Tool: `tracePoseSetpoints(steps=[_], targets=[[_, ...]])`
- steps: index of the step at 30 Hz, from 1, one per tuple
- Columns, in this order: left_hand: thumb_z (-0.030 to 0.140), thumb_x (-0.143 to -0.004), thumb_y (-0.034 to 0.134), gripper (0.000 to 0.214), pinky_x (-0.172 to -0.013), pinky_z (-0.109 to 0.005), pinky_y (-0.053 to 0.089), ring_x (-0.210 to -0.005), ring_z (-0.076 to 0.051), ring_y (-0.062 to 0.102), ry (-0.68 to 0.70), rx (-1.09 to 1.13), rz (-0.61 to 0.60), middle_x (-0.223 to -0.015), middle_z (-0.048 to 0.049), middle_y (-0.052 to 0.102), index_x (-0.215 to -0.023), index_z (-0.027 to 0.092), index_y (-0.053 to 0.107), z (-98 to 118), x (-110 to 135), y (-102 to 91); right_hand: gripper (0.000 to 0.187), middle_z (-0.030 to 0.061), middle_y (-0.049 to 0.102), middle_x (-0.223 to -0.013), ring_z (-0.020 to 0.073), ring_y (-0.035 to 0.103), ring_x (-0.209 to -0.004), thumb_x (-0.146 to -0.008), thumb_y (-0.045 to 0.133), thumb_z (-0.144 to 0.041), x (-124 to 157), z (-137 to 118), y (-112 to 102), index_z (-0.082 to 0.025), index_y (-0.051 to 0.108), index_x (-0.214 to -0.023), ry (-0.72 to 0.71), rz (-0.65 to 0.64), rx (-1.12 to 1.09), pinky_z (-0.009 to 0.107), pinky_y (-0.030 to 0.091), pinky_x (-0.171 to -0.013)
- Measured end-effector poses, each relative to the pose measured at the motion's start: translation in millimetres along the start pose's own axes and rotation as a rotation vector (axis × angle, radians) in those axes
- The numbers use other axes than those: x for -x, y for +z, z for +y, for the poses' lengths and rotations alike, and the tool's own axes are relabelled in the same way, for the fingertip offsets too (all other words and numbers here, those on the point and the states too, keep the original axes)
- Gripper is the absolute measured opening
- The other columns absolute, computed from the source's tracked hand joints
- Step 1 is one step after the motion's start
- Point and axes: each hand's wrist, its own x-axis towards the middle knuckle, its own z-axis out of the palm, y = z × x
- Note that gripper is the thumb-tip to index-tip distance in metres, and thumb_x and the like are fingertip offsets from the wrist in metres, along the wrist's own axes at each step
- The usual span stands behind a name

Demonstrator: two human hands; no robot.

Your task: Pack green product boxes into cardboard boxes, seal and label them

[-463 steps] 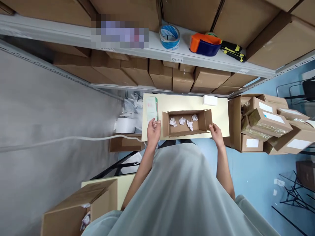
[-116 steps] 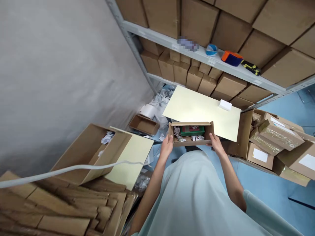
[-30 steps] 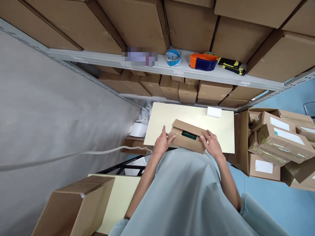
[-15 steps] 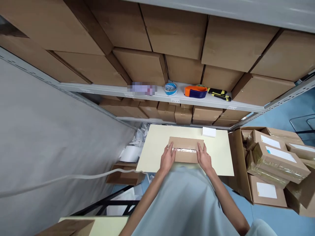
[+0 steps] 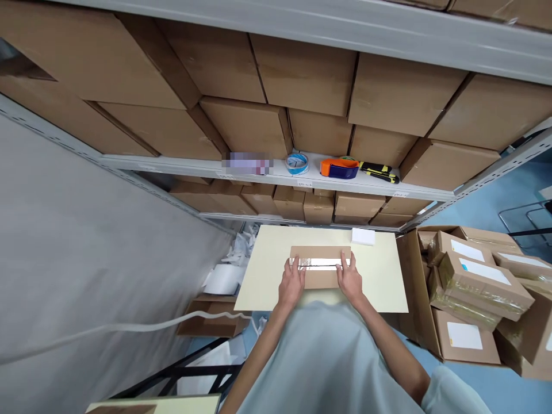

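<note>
A flat brown cardboard box [image 5: 321, 281] lies on the pale table, a shiny strip of clear tape [image 5: 319, 264] running along the seam of its top. At its left end, my left hand [image 5: 292, 284] has its fingers bent over the edge, fingertips by the tape. My right hand [image 5: 350, 282] grips the right end, with thumb and forefinger on the top near the tape and other fingers along the side. The undersides of both hands are hidden.
A small white block [image 5: 363, 236] sits at the back of the table [image 5: 254, 287]. On the shelf above lie a blue tape roll [image 5: 297, 164], an orange-and-blue tape dispenser [image 5: 340, 168] and yellow-black cutters [image 5: 379, 171]. A large carton [image 5: 414, 287] of taped boxes stands right.
My right hand has shifted inward over the top of the box, its thumb now further along the tape. My left hand stays at the left end. The view has tilted slightly up.
</note>
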Motion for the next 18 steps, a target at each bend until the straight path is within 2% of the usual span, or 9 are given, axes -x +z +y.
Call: tracePoseSetpoints(steps=[2, 4, 6, 7, 10, 14, 16, 18], targets=[[0.041, -0.112, 0.04, 0.06, -0.12, -0.065, 0.054, -0.158, -0.045, 0.052, 0.034, 0.023, 0.038, -0.174, -0.0306, 0.04, -0.165, 0.014, 0.048, -1, -2, -3.2, 0.061, 0.025, 0.031, -0.183, 0.0365, 0.066, -0.146, -0.119, 0.034, -0.044, -2, 1, -1, -0.024, 0.041, -0.177, -0.049, 0.047, 0.001, 0.048, 0.063, -0.107], [0.038, -0.109, 0.047, 0.056, -0.124, -0.068, 0.049, -0.164, -0.046, 0.044, 0.098, 0.04, 0.115, -0.174, -0.0315, 0.04, -0.158, 0.012, 0.054, 4, -8, -9.4, 0.059, 0.0271, 0.037, -0.18, 0.0409, 0.052, -0.159, -0.118, 0.042, -0.044, -10, 1, -9, -0.018, 0.052, -0.17, -0.125, 0.139, 0.01, 0.054, 0.053, -0.12], [0.037, -0.106, 0.054, 0.051, -0.129, -0.072, 0.042, -0.169, -0.047, 0.034, 0.186, 0.057, 0.205, -0.176, -0.0299, 0.038, -0.151, 0.014, 0.058, 17, -19, -19.7, 0.058, 0.0291, 0.042, -0.176, 0.0432, 0.039, -0.167, -0.117, 0.046, -0.044, -26, -3, -28, -0.011, 0.06, -0.162, -0.204, 0.253, 0.01, 0.06, 0.044, -0.129], [0.036, -0.105, 0.056, 0.049, -0.131, -0.073, 0.038, -0.171, -0.047, 0.03, 0.238, 0.068, 0.243, -0.178, -0.0284, 0.036, -0.149, 0.015, 0.059, 27, -26, -26.4, 0.058, 0.0306, 0.043, -0.175, 0.0433, 0.038, -0.167, -0.116, 0.046, -0.045, -37, -7, -42, -0.008, 0.061, -0.159, -0.239, 0.304, 0.003, 0.061, 0.041, -0.13], [0.038, -0.108, 0.054, 0.05, -0.135, -0.072, 0.031, -0.174, -0.044, 0.023, 0.399, 0.11, 0.298, -0.181, -0.0249, 0.033, -0.153, 0.019, 0.055, 71, -56, -51.2, 0.06, 0.0302, 0.052, -0.167, 0.0406, 0.046, -0.161, -0.117, 0.044, -0.049, -82, -27, -100, -0.008, 0.06, -0.157, -0.346, 0.445, -0.038, 0.061, 0.042, -0.13], [0.035, -0.107, 0.057, 0.054, -0.14, -0.068, 0.026, -0.176, -0.039, 0.018, 0.538, 0.181, 0.341, -0.184, -0.0211, 0.029, -0.159, 0.02, 0.051, 142, -111, -87.3, 0.064, 0.0302, 0.057, -0.159, 0.0407, 0.054, -0.149, -0.117, 0.044, -0.052, -156, -68, -184, -0.007, 0.053, -0.161, -0.472, 0.567, -0.031, 0.06, 0.046, -0.124], [0.032, -0.106, 0.061, 0.058, -0.141, -0.066, 0.025, -0.177, -0.037, 0.017, 0.592, 0.233, 0.35, -0.185, -0.02, 0.028, -0.161, 0.021, 0.049, 175, -142, -101.6, 0.067, 0.0324, 0.056, -0.159, 0.0416, 0.053, -0.148, -0.115, 0.051, -0.051, -192, -87, -215, -0.001, 0.052, -0.159, -0.472, 0.568, 0.024, 0.058, 0.044, -0.125], [0.03, -0.103, 0.066, 0.059, -0.141, -0.067, 0.025, -0.175, -0.038, 0.022, 0.623, 0.321, 0.362, -0.184, -0.0221, 0.03, -0.159, 0.018, 0.051, 200, -171, -110.8, 0.067, 0.0336, 0.059, -0.153, 0.0424, 0.055, -0.143, -0.112, 0.057, -0.051, -222, -103, -234, 0.002, 0.054, -0.153, -0.414, 0.51, 0.082, 0.057, 0.043, -0.124]])
